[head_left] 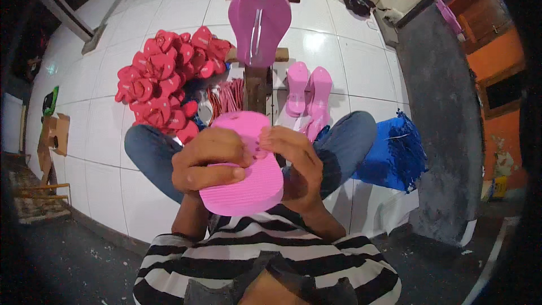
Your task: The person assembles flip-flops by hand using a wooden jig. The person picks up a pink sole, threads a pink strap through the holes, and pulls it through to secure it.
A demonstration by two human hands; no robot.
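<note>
A pink flip-flop sole (243,192) with a ribbed surface is held up in front of my chest, tilted. My left hand (209,158) is closed around its left side, thumb lying across the ribbed face. On the opposite edge, the bent fingers of my right hand (296,161) grip the sole near its middle. Any strap between the fingers is hidden. Beyond my hands, more pink soles (262,17) lie on top of a wooden stand (257,87) between my knees.
Left of the stand lies a large heap of red flip-flops (161,79), beside a bundle of thin pinkish strips (230,96). Several pink soles (307,87) rest on the white tiles to the right. A blue sheet (384,147) with stringy blue pieces lies past my right knee.
</note>
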